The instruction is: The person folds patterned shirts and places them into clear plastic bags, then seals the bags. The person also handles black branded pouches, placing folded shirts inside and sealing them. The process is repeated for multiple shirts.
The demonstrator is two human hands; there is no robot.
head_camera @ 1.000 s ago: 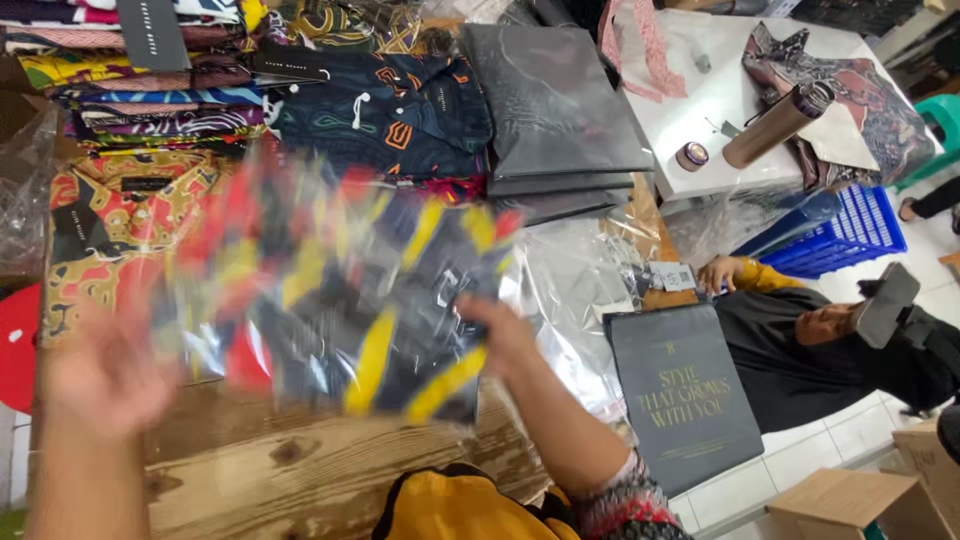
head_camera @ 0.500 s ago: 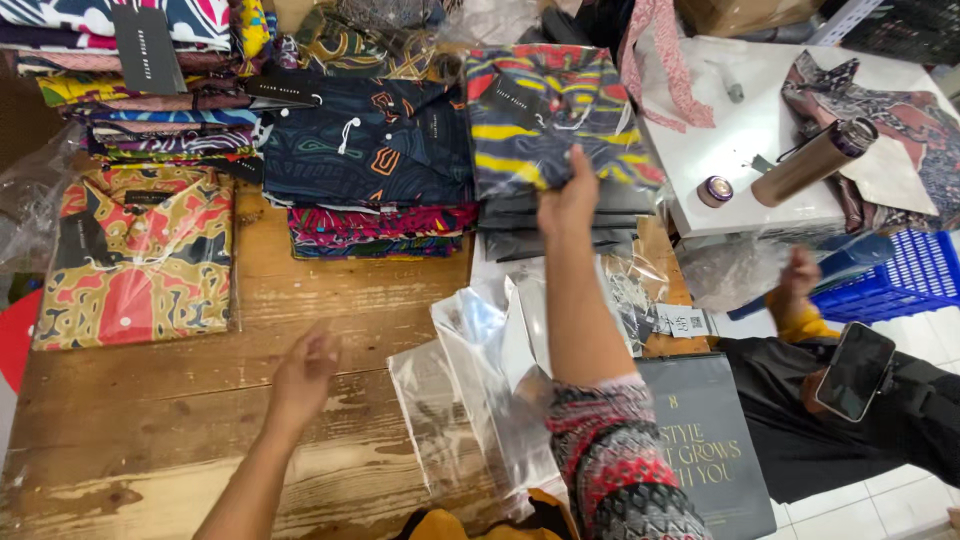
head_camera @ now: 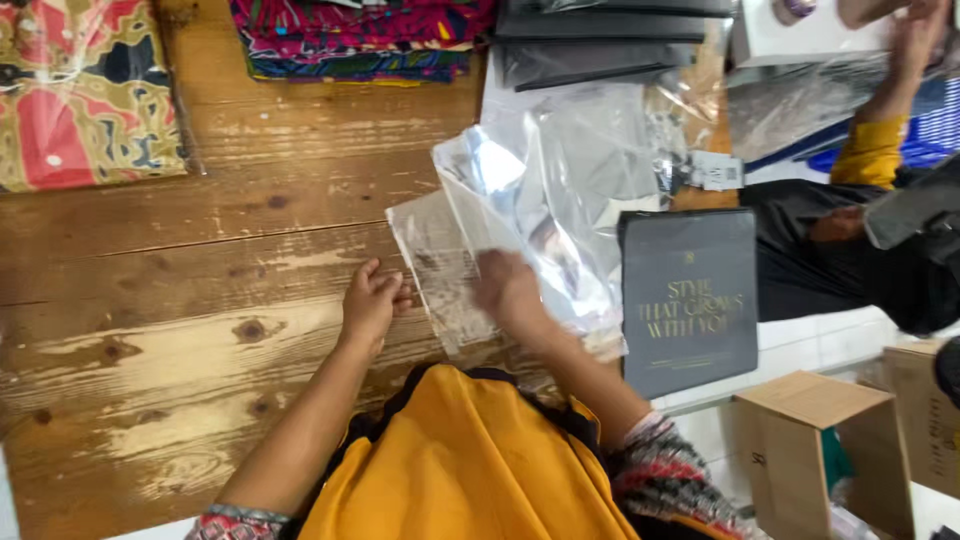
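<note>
A stack of clear plastic bags lies on the wooden table in front of me. My left hand grips the left edge of the nearest bag, fingers curled on it. My right hand presses on top of the same bag, a bit blurred. My yellow top fills the bottom of the view.
A red and gold patterned folded shirt lies at the top left. Folded colourful shirts and dark packets are stacked at the back. A dark flat box lies right of the bags. Another person's arm in a yellow sleeve and cardboard boxes are at right.
My right hand has come back from the shirt stack at the back, down to the plastic bags. My left hand moved right to the bag's edge. The view tilted down and closer.
</note>
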